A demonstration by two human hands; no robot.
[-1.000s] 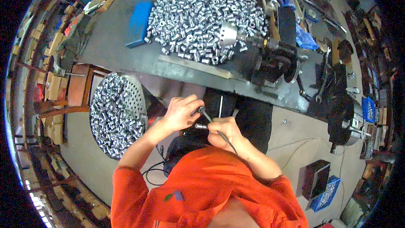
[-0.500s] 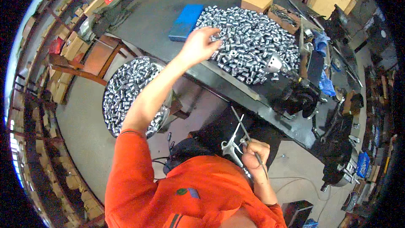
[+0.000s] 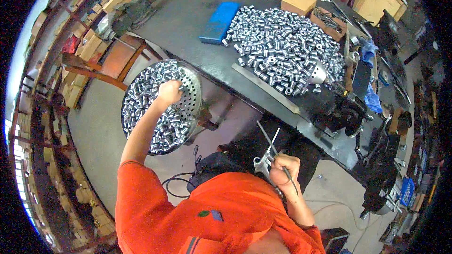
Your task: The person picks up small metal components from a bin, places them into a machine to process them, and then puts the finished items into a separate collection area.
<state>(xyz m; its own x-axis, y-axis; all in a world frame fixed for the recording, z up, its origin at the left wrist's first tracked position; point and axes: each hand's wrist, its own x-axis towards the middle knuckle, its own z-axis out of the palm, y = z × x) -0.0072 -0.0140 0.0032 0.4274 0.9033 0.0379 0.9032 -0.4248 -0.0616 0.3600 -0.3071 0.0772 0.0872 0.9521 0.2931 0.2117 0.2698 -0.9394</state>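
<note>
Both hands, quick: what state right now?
Left hand: curled over metal parts; whether holding any, can't tell.
Right hand: closed around a thin dark rod.

Short, shiny silver metal tubes lie heaped at all angles in a round pan with holes, mostly on its left. A thin dark rod slants through the right grip, beside a silvery tool with a hooked end and slim pale spout.

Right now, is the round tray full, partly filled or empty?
Partly filled: metal parts cover most of the tray, but its bare, perforated surface shows at right, beside the left hand.
</note>
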